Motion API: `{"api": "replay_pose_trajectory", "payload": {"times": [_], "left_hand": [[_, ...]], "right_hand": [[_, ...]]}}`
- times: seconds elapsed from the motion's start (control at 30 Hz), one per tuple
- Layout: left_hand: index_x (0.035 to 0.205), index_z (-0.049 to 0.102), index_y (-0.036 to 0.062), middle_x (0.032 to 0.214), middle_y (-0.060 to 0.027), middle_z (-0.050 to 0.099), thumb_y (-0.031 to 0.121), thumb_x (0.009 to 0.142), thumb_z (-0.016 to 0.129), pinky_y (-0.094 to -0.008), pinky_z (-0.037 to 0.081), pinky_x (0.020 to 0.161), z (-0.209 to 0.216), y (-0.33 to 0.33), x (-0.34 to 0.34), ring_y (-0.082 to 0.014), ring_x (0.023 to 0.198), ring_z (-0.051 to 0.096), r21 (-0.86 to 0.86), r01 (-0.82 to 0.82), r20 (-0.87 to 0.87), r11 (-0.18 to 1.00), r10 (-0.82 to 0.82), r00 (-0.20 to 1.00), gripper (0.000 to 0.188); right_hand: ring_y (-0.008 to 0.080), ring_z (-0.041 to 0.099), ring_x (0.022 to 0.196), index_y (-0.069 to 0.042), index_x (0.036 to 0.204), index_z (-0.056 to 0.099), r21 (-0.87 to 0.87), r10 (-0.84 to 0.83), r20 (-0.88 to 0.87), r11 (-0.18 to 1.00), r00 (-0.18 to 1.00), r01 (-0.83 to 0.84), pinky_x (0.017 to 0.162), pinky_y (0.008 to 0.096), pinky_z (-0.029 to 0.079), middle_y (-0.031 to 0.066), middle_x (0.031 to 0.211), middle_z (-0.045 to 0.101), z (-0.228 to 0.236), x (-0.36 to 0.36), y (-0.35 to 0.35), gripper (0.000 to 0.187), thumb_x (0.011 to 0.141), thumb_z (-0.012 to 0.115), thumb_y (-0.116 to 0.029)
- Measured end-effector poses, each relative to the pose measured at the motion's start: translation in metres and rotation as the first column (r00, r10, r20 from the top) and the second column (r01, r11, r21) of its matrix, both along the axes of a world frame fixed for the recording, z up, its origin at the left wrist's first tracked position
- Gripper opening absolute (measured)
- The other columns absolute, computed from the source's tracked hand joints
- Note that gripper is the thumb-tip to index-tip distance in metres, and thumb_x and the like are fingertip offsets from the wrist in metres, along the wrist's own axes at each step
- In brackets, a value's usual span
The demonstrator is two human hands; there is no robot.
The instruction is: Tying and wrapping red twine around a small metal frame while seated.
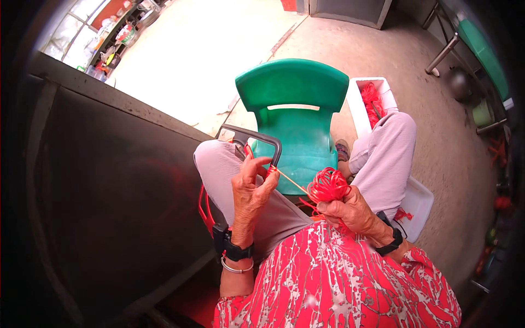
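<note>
Box (355, 115), tray (423, 206) holding red strands (372, 99); green chair (292, 85) standing ahead; right hand (354, 212) clutching bundle (328, 185), left hand (250, 190) pinching red-wrapped frame (278, 150).

no text, label, brand, number or sign can be read. the green chair (292, 85) shows none; on the white box (359, 113) right of the chair and the shelf goods (127, 35) far left beyond it, nothing is legible.

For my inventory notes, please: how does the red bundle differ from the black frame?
The red bundle is a rounded mass of thin loops, while the black frame is a thicker bar with rounded bends. The bundle is gripped by the right hand; the frame is beside the left hand.
</note>
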State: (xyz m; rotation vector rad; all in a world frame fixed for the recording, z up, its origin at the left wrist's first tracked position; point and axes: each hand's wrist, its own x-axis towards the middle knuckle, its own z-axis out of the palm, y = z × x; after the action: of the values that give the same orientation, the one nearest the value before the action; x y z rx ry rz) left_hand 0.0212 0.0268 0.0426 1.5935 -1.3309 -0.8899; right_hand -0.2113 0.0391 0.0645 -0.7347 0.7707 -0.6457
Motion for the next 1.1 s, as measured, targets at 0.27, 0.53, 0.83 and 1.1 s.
{"api": "replay_pose_trajectory", "payload": {"times": [0.27, 0.53, 0.83, 1.1], "left_hand": [[0.085, 0.063, -0.0004, 0.069, -0.0070, 0.057, 0.004, 0.080, 0.070, -0.0270, 0.046, 0.061, -0.008, 0.001, 0.008, -0.0145, 0.061, 0.056, -0.220, 0.108, 0.217, 0.970, -0.060, 0.974, 0.010], [0.084, 0.060, 0.0018, 0.073, -0.0127, 0.058, 0.007, 0.080, 0.070, -0.0383, 0.049, 0.065, -0.009, 0.012, -0.004, -0.0294, 0.070, 0.059, -0.202, 0.028, 0.162, 0.979, 0.006, 0.987, 0.012], [0.088, 0.062, 0.0032, 0.077, -0.0100, 0.062, 0.012, 0.081, 0.071, -0.0409, 0.048, 0.070, -0.024, 0.002, -0.002, -0.0312, 0.075, 0.060, -0.417, 0.148, 0.403, 0.897, 0.036, 0.914, 0.015], [0.102, 0.062, 0.0015, 0.090, -0.0127, 0.059, 0.003, 0.077, 0.071, -0.0387, 0.050, 0.067, -0.014, -0.002, -0.014, -0.0296, 0.080, 0.062, -0.441, 0.246, 0.573, 0.863, 0.060, 0.817, 0.027]], "right_hand": [[0.0063, 0.044, 0.047, -0.004, 0.100, 0.060, -0.088, -0.099, -0.278, 0.993, 0.955, 0.078, 0.043, 0.0235, 0.037, -0.0029, 0.062, 0.049, -0.012, -0.018, -0.030, 0.022, 0.089, 0.066, -0.021], [0.0075, 0.045, 0.044, -0.003, 0.081, 0.060, -0.080, -0.018, -0.085, 0.997, 0.996, 0.011, 0.042, 0.0249, 0.036, -0.0003, 0.057, 0.050, -0.017, -0.018, -0.022, 0.014, 0.091, 0.062, -0.012], [0.0047, 0.048, 0.053, -0.007, 0.108, 0.068, -0.073, 0.037, 0.061, 0.997, 0.997, -0.033, 0.048, 0.0212, 0.037, -0.0031, 0.069, 0.058, 0.003, -0.009, -0.005, 0.021, 0.088, 0.069, -0.013], [0.0039, 0.058, 0.071, -0.003, 0.104, 0.072, -0.419, 0.018, -0.300, 0.896, 0.954, -0.149, 0.065, 0.0219, 0.049, -0.0029, 0.079, 0.066, 0.062, -0.046, -0.041, 0.021, 0.084, 0.072, -0.007]]}}
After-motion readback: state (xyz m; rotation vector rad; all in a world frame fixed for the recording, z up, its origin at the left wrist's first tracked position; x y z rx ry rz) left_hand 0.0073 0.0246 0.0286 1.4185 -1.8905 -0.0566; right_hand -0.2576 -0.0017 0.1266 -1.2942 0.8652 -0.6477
